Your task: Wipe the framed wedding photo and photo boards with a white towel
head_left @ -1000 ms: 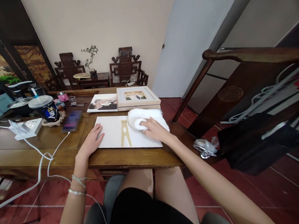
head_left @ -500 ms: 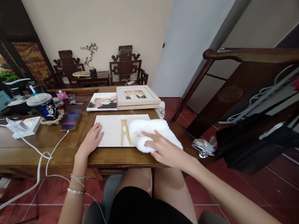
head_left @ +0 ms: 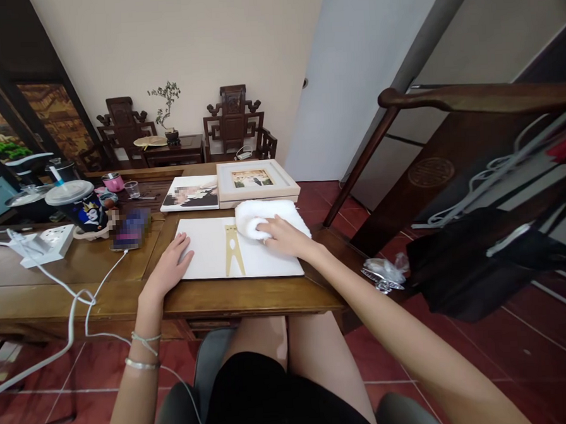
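Observation:
A white board [head_left: 209, 257] with a tan clip-shaped stand [head_left: 232, 251] on it lies flat at the near edge of the wooden table [head_left: 77, 273]. My left hand [head_left: 169, 266] rests flat on the board's left edge, fingers spread. My right hand [head_left: 284, 235] presses a white fluffy towel [head_left: 264, 215] onto the board's far right corner. Just behind the towel stands a cream picture frame [head_left: 255, 180] stacked on another, with a photo print [head_left: 191, 194] to its left.
A phone [head_left: 131, 229] on a white cable, a power strip [head_left: 47, 242], a lidded drink cup [head_left: 76, 205] and small cups sit at the table's left. A dark wooden chair [head_left: 475, 164] with black bag stands at right. Crumpled plastic [head_left: 383, 273] lies beside it.
My right hand slid the towel from the board's near right edge back up to its far right corner. My left hand stayed put on the board.

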`<move>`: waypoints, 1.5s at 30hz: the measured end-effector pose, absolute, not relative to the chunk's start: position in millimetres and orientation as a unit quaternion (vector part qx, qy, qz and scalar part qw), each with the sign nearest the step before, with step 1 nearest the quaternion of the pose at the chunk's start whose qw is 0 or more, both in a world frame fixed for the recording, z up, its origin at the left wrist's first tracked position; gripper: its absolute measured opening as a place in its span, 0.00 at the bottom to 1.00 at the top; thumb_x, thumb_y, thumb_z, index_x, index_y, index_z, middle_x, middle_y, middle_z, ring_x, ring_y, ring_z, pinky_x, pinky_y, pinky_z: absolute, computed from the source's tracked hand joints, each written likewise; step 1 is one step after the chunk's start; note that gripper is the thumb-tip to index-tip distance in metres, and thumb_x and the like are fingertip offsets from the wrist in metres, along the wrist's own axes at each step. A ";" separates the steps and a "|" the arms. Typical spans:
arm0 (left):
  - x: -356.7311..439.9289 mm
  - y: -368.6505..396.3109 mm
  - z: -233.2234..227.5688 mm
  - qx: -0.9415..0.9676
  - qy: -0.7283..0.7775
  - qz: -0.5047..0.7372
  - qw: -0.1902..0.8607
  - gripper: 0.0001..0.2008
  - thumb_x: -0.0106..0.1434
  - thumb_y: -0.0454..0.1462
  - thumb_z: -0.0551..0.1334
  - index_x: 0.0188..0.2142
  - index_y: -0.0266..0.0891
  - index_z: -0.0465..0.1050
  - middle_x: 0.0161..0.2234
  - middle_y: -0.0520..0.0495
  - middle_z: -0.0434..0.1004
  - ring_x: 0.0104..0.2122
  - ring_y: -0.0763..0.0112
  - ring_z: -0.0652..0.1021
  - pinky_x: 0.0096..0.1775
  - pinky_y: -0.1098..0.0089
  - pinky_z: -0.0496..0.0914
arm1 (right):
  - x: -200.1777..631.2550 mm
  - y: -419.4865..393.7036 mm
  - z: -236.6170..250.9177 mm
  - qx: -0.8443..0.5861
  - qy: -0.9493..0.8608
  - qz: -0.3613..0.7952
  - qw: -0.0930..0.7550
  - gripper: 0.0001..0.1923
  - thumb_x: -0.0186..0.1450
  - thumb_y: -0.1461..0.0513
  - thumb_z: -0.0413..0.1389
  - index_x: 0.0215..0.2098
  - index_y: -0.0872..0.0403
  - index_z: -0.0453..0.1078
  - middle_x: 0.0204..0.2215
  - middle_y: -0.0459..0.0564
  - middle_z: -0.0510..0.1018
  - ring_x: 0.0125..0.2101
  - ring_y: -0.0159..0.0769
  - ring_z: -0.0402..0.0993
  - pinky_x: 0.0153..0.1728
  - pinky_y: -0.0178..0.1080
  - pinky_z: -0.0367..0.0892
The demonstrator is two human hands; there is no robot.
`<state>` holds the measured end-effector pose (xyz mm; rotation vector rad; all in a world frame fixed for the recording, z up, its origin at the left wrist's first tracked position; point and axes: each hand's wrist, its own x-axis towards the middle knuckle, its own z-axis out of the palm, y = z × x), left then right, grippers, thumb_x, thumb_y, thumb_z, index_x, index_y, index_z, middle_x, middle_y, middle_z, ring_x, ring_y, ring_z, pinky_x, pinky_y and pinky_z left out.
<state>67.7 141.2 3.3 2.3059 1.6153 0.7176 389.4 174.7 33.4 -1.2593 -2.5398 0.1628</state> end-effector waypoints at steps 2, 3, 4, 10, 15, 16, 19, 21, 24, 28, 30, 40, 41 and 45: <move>68.1 141.1 3.6 0.787 0.554 0.244 0.118 0.28 0.68 0.47 0.49 0.60 0.31 0.65 0.66 0.35 0.58 0.66 0.58 0.59 0.66 0.55 0.52 | 386.3 181.0 35.3 -0.454 -0.878 0.055 0.145 0.18 0.57 0.71 0.46 0.42 0.57 0.72 0.50 0.62 0.76 0.54 0.52 0.69 0.57 0.56 0.56; 68.2 141.2 3.5 0.787 0.554 0.244 0.118 0.28 0.68 0.47 0.49 0.60 0.32 0.65 0.66 0.35 0.58 0.66 0.58 0.59 0.66 0.55 0.52 | 385.1 179.9 35.9 -0.459 -0.876 0.054 0.140 0.19 0.57 0.71 0.46 0.43 0.58 0.72 0.51 0.63 0.76 0.56 0.52 0.67 0.57 0.56 0.56; 68.4 141.2 3.3 0.788 0.554 0.244 0.118 0.28 0.68 0.47 0.49 0.60 0.32 0.65 0.66 0.35 0.58 0.67 0.58 0.59 0.66 0.55 0.52 | 384.1 176.1 36.2 -0.461 -0.876 0.052 0.133 0.20 0.57 0.72 0.46 0.44 0.58 0.72 0.52 0.64 0.75 0.59 0.52 0.65 0.58 0.57 0.55; 68.5 142.3 0.9 0.787 0.549 0.252 0.121 0.27 0.68 0.46 0.50 0.59 0.33 0.65 0.66 0.35 0.58 0.66 0.56 0.59 0.66 0.54 0.52 | 387.7 111.6 37.8 -0.438 -0.891 0.047 0.108 0.20 0.57 0.73 0.46 0.44 0.59 0.72 0.60 0.70 0.66 0.64 0.53 0.57 0.61 0.61 0.50; 68.5 141.8 0.5 0.788 0.548 0.252 0.121 0.26 0.68 0.45 0.50 0.59 0.32 0.65 0.66 0.35 0.58 0.66 0.56 0.59 0.66 0.55 0.52 | 395.8 64.6 41.0 -0.413 -0.901 0.070 0.110 0.20 0.55 0.72 0.47 0.42 0.56 0.73 0.62 0.66 0.65 0.64 0.50 0.58 0.63 0.61 0.50; 68.5 141.8 0.5 0.788 0.548 0.253 0.122 0.26 0.68 0.45 0.50 0.60 0.33 0.65 0.66 0.35 0.58 0.66 0.56 0.59 0.66 0.55 0.52 | 396.7 62.7 41.0 -0.411 -0.902 0.073 0.111 0.20 0.54 0.72 0.47 0.41 0.56 0.73 0.62 0.65 0.65 0.64 0.50 0.58 0.63 0.60 0.49; 68.1 142.6 -0.1 0.790 0.545 0.254 0.120 0.25 0.68 0.45 0.51 0.60 0.34 0.65 0.66 0.38 0.59 0.66 0.56 0.59 0.66 0.54 0.51 | 397.3 75.0 38.6 -0.410 -0.901 0.077 0.120 0.19 0.54 0.72 0.47 0.40 0.56 0.72 0.62 0.64 0.66 0.64 0.49 0.58 0.63 0.60 0.49; 67.6 143.2 -0.5 0.791 0.543 0.253 0.120 0.25 0.68 0.45 0.51 0.60 0.35 0.65 0.66 0.38 0.59 0.66 0.56 0.59 0.66 0.54 0.51 | 395.9 95.6 35.7 -0.414 -0.899 0.071 0.124 0.19 0.54 0.73 0.46 0.40 0.57 0.72 0.61 0.66 0.67 0.64 0.50 0.58 0.62 0.60 0.50; 67.3 143.4 -0.3 0.791 0.544 0.252 0.120 0.26 0.68 0.45 0.50 0.60 0.35 0.65 0.66 0.38 0.59 0.67 0.56 0.59 0.66 0.54 0.51 | 391.3 134.9 32.1 -0.425 -0.895 0.051 0.128 0.18 0.56 0.72 0.46 0.40 0.58 0.72 0.57 0.67 0.71 0.63 0.52 0.60 0.60 0.59 0.54; 67.7 142.8 1.2 0.788 0.551 0.246 0.122 0.27 0.68 0.45 0.50 0.60 0.32 0.65 0.66 0.35 0.58 0.67 0.56 0.58 0.66 0.55 0.51 | 384.7 174.4 31.4 -0.449 -0.881 0.039 0.141 0.19 0.57 0.71 0.47 0.42 0.58 0.72 0.52 0.63 0.76 0.57 0.54 0.67 0.56 0.57 0.57; 67.7 142.6 1.7 0.789 0.550 0.245 0.122 0.26 0.68 0.45 0.50 0.60 0.32 0.65 0.66 0.36 0.58 0.66 0.56 0.59 0.66 0.54 0.51 | 382.9 179.8 31.9 -0.454 -0.879 0.035 0.143 0.20 0.57 0.71 0.46 0.44 0.59 0.72 0.53 0.64 0.75 0.56 0.54 0.68 0.56 0.56 0.58; 67.5 143.1 0.0 0.788 0.545 0.258 0.128 0.27 0.68 0.49 0.49 0.59 0.35 0.66 0.66 0.38 0.59 0.67 0.56 0.58 0.66 0.54 0.51 | 390.7 88.4 37.4 -0.421 -0.897 0.059 0.125 0.18 0.56 0.73 0.47 0.41 0.57 0.72 0.61 0.67 0.66 0.66 0.49 0.55 0.63 0.62 0.48; 67.4 143.2 -0.3 0.787 0.544 0.260 0.128 0.27 0.68 0.48 0.49 0.59 0.35 0.66 0.66 0.38 0.59 0.67 0.57 0.58 0.66 0.55 0.51 | 392.0 78.9 38.6 -0.413 -0.899 0.068 0.127 0.18 0.55 0.73 0.47 0.39 0.56 0.72 0.61 0.66 0.67 0.65 0.49 0.55 0.63 0.62 0.48; 67.3 143.6 -0.6 0.788 0.545 0.257 0.128 0.27 0.68 0.47 0.50 0.60 0.34 0.65 0.66 0.37 0.59 0.67 0.56 0.58 0.66 0.55 0.51 | 398.0 63.8 39.6 -0.392 -0.907 0.084 0.131 0.16 0.53 0.72 0.48 0.35 0.54 0.72 0.60 0.62 0.68 0.65 0.48 0.57 0.63 0.62 0.48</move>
